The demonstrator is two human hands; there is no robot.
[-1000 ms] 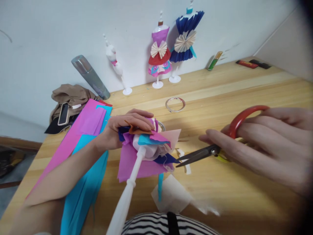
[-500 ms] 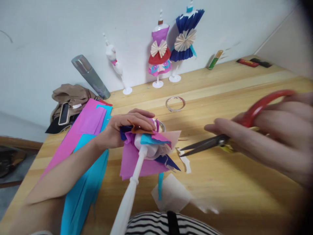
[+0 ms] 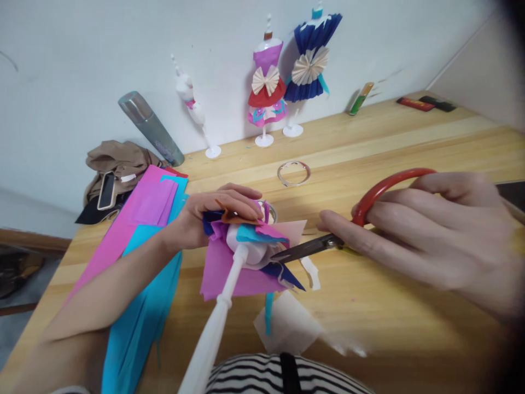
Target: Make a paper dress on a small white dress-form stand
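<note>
My left hand (image 3: 209, 210) is closed around the top of a small white mannequin (image 3: 250, 249) that lies tipped toward me, its white stand (image 3: 213, 334) pointing at my chest. Scraps of purple, turquoise, orange and dark blue paper (image 3: 254, 235) are layered over the mannequin. My right hand (image 3: 430, 235) grips red-handled scissors (image 3: 311, 247), and the blade tips reach the paper at the mannequin's right side. A white paper strip (image 3: 310, 272) lies on the wooden table just under the blades.
Pink and turquoise paper sheets (image 3: 143, 219) lie at the left. Three dressed mannequins (image 3: 266, 93) stand by the back wall, next to a grey flask (image 3: 150, 128) and brown cloth with a phone (image 3: 107, 189). A tape ring (image 3: 293, 173) and white paper (image 3: 287, 328) lie on the table (image 3: 410, 339).
My right hand pulled the scissors back to the right, then brought them left until the blades met the paper on the mannequin. My left hand stayed put.
</note>
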